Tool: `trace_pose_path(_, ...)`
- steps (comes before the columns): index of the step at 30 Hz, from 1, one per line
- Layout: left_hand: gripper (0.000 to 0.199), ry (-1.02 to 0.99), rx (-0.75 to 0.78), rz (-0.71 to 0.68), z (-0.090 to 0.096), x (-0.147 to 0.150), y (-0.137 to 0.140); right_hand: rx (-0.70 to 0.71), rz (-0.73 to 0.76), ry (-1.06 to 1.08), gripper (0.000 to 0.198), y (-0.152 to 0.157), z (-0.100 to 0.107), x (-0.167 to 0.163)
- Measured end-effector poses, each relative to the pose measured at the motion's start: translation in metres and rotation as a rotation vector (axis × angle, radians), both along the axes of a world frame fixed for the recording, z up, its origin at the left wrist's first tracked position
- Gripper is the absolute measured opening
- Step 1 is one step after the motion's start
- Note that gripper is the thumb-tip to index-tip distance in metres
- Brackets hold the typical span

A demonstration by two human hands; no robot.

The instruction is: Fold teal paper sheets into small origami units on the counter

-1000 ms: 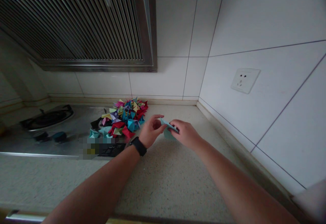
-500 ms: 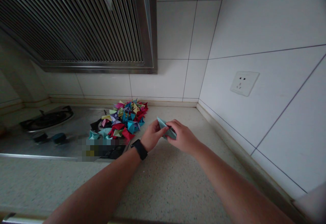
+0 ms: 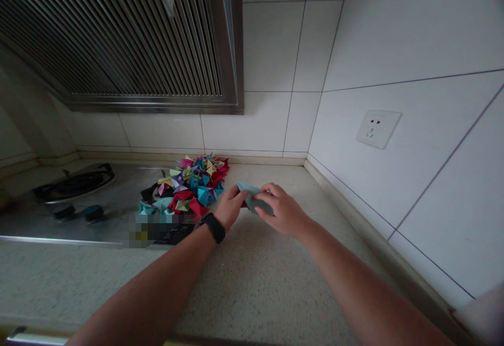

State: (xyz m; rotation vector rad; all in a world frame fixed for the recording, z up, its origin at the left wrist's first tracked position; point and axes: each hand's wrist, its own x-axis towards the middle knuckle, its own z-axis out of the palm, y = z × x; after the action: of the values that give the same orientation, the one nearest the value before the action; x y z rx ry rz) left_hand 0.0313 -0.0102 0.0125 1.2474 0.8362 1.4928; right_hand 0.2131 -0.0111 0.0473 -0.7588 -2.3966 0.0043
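So both hands were on one sheet of pale blue paper (image 3: 252, 201), up over the counter (image 3: 252, 283) and just right of the pile of folded paper (image 3: 202, 180) by the stove (image 3: 122, 191). Left hand (image 3: 229, 208) had its edge pinched, right hand (image 3: 284, 212) had fingers and thumb closed on the other end. Looked like mid-fold to me, though fingers hid the creases, so can't swear to it. Next crease probably called for a steady left pinch while the right pressed.
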Motion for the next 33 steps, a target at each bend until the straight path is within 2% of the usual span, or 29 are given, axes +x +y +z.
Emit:
trace_pose_path(3,0.028,0.040,-0.015,-0.019,0.000,0.000,0.001,0.040,-0.098,0.136,0.027,0.006,-0.003,-0.001)
trace_pose_path(5,0.031,0.084,-0.015,-0.036,0.000,0.000,0.001,0.001,-0.132,0.199,0.028,0.011,-0.005,-0.001)
trace_pose_path(8,0.033,0.153,-0.002,-0.049,-0.001,-0.002,0.002,-0.218,-0.120,0.193,0.018,0.018,-0.009,0.001)
trace_pose_path(11,0.034,0.206,0.015,-0.070,-0.002,-0.004,0.002,-0.420,-0.092,0.152,0.023,0.023,-0.012,0.002)
trace_pose_path(16,0.038,0.184,-0.008,-0.077,0.002,-0.005,-0.002,-0.613,-0.057,0.086,0.029,0.024,-0.016,0.004)
trace_pose_path(20,0.044,0.135,-0.021,-0.040,0.004,-0.003,-0.005,-0.710,-0.026,0.073,0.030,0.022,-0.015,0.004)
trace_pose_path(24,0.043,0.173,0.030,0.009,0.003,-0.002,-0.005,-0.748,0.013,0.054,0.028,0.018,-0.008,0.004)
trace_pose_path(30,0.046,0.209,0.022,0.060,0.003,-0.003,-0.003,-0.601,0.019,0.054,0.032,0.012,0.003,0.009)
trace_pose_path(33,0.045,0.181,-0.007,0.062,0.005,-0.005,-0.001,-0.595,0.063,0.085,0.033,0.013,0.004,0.011)
